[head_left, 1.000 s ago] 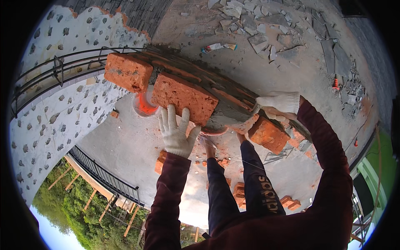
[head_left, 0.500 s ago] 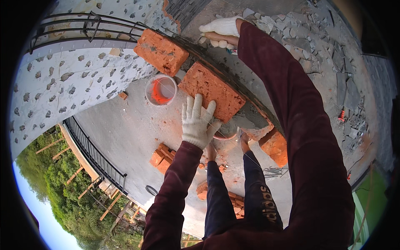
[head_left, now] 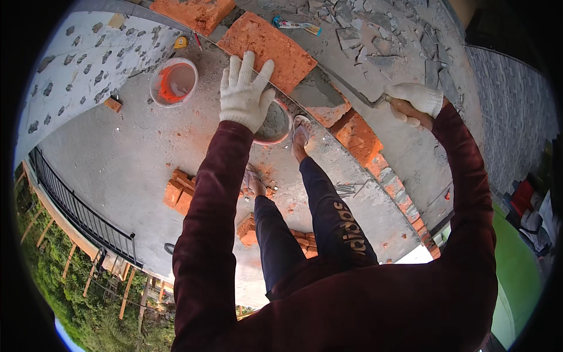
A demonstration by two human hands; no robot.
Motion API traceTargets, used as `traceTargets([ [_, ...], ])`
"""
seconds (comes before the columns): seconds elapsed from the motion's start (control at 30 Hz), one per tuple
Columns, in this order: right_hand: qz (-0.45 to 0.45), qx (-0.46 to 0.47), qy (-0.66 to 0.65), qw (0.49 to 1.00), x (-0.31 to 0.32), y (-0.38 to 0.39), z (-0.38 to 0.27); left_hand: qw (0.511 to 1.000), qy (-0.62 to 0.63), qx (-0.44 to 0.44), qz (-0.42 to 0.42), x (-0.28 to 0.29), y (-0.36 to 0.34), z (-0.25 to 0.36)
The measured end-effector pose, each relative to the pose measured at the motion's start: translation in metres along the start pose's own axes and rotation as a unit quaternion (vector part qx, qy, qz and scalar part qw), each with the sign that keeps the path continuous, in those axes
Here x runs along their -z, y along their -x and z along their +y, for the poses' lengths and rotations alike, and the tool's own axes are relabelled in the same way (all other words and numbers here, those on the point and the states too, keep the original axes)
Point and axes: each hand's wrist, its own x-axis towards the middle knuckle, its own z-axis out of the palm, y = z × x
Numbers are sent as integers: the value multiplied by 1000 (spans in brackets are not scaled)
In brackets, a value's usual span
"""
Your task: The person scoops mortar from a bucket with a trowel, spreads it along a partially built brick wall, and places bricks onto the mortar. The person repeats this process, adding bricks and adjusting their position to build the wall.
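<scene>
My left hand, in a whitish knit glove, lies with fingers spread on the near edge of an orange-red brick on top of a low wall. In my gloved right hand is the wooden handle of a trowel. Its thin metal blade, seen nearly edge-on, points back toward the brick's right end. Grey mortar covers the wall top just right of that brick. A thin string runs along the wall's near side, passing by my left fingers.
Below my left hand stands a tub of grey mortar. Further left are a white bucket with an orange-stained inside and a yellow tape measure. More bricks continue along the wall. Broken tile pieces litter the floor beyond.
My right hand has come back from the wall's far side toward the right, and the trowel now shows. My left hand stays on the brick. The whole view has shifted.
</scene>
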Motion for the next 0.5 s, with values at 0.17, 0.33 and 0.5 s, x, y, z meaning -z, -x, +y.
traceTargets([
  [0.17,-78,-82,-290,950,-39,106,-67,978,155,123,67,5,72,-17],
  [0.33,-101,-94,-110,984,-186,138,-99,924,186,257,-212,-16,309,-14],
  [0.5,-26,-132,228,964,-363,-8,-35,831,312,268,-373,-44,448,55],
])
